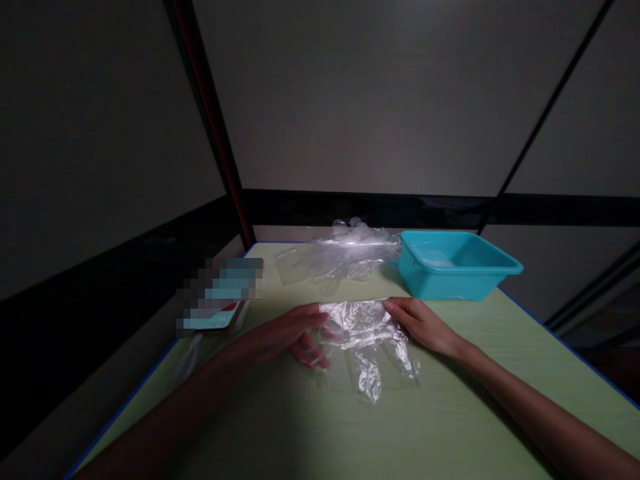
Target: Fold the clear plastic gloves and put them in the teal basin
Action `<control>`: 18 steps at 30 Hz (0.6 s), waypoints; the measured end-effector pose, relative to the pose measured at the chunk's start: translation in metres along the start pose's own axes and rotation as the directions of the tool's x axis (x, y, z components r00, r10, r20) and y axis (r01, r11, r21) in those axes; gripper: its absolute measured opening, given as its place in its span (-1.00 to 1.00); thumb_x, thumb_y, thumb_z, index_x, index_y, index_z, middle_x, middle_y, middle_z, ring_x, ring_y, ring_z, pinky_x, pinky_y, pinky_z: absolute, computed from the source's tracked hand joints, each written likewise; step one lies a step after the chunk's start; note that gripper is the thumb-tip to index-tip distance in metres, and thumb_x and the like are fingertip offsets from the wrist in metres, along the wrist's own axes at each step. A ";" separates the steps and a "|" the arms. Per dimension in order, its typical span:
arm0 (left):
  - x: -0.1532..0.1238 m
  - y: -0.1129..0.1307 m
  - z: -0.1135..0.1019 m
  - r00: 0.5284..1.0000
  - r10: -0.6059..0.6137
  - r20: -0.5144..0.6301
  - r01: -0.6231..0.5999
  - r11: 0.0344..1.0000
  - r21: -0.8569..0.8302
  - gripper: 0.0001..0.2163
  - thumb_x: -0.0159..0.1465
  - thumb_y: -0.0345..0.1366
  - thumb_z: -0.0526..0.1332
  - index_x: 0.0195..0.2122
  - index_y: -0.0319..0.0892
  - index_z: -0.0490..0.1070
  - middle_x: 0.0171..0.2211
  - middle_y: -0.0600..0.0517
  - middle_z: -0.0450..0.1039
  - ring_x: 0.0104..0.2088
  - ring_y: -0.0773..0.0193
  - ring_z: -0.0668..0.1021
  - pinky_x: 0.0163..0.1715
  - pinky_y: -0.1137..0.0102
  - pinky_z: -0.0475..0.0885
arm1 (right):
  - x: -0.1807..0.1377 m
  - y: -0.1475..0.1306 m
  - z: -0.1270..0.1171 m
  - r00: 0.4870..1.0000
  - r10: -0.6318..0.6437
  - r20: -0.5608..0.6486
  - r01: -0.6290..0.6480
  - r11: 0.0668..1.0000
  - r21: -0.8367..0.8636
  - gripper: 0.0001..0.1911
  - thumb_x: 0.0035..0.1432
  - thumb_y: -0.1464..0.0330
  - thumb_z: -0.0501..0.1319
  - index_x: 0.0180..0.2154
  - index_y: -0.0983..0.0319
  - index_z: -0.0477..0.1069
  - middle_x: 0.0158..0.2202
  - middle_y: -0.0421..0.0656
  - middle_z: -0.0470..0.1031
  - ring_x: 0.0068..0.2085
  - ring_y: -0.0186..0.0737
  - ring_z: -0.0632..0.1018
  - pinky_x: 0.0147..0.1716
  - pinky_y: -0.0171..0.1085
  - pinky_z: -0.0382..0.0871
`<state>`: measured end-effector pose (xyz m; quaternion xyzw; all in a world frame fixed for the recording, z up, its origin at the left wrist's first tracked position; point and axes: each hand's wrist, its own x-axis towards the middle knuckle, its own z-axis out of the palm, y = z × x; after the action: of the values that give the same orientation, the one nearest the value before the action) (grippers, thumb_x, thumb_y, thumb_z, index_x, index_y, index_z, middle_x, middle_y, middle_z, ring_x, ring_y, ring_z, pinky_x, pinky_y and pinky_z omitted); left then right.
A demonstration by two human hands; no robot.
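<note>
A clear plastic glove (367, 343) lies flat on the light green table (450, 413), fingers pointing toward me. My left hand (290, 337) rests at the glove's left edge, its fingers curled and partly under the plastic film. My right hand (420, 323) lies at the glove's right edge, fingers pinched on the cuff corner. Both hands hold the glove's cuff end between them.
A heap of more clear plastic gloves (345, 257) sits at the far side of the table. A teal plastic tub (457, 263) stands at the far right. A blurred card-like item (220, 293) lies at the left edge. Dark panels surround the table.
</note>
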<state>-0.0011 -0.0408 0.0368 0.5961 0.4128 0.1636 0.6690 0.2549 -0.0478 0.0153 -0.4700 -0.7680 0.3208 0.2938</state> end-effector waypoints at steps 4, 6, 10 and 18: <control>0.000 -0.001 -0.003 1.000 0.021 0.011 -0.020 0.997 -0.079 -0.57 0.17 -0.06 0.07 0.00 -0.15 0.11 -0.07 -0.11 0.33 -0.41 0.22 0.56 -0.48 0.44 0.42 | 0.002 0.003 -0.001 1.000 -0.015 -0.010 0.014 0.996 -0.092 -0.60 0.22 0.17 -0.15 -0.55 0.25 0.16 -0.58 -0.25 0.20 -0.52 -0.36 0.26 -0.54 -0.38 0.13; 0.001 -0.001 -0.003 1.000 0.011 -0.025 -0.014 0.992 -0.129 -0.51 0.16 -0.09 0.09 0.08 -0.12 0.01 -0.02 -0.11 0.29 -0.37 0.20 0.56 -0.46 0.42 0.43 | 0.003 0.005 -0.002 1.000 -0.010 -0.028 0.007 0.993 -0.122 -0.60 0.22 0.18 -0.14 -0.57 0.24 0.15 -0.59 -0.25 0.20 -0.52 -0.35 0.26 -0.54 -0.38 0.12; 0.003 0.000 -0.001 0.995 -0.025 -0.096 0.006 0.980 -0.199 -0.38 0.13 -0.15 0.15 0.15 -0.09 -0.14 0.06 -0.14 0.17 -0.31 0.14 0.55 -0.47 0.40 0.45 | 0.006 0.011 -0.002 0.997 0.005 -0.082 -0.021 0.980 -0.199 -0.61 0.21 0.19 -0.12 -0.58 0.22 0.14 -0.59 -0.23 0.25 -0.52 -0.32 0.29 -0.54 -0.36 0.11; -0.005 0.007 0.007 0.981 -0.037 -0.192 -0.042 0.920 -0.390 -0.33 0.09 -0.34 0.20 0.17 -0.15 -0.14 0.13 -0.21 0.06 -0.30 0.15 0.54 -0.28 0.24 0.42 | 0.009 0.020 -0.004 0.974 0.023 -0.224 -0.093 0.948 -0.304 -0.71 0.16 0.24 -0.05 -0.42 0.24 0.32 -0.52 -0.16 0.40 -0.50 -0.24 0.40 -0.52 -0.33 0.16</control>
<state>0.0037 -0.0472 0.0450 0.4318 0.4345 0.3014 0.7307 0.2654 -0.0320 0.0033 -0.5654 -0.7580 0.1504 0.2884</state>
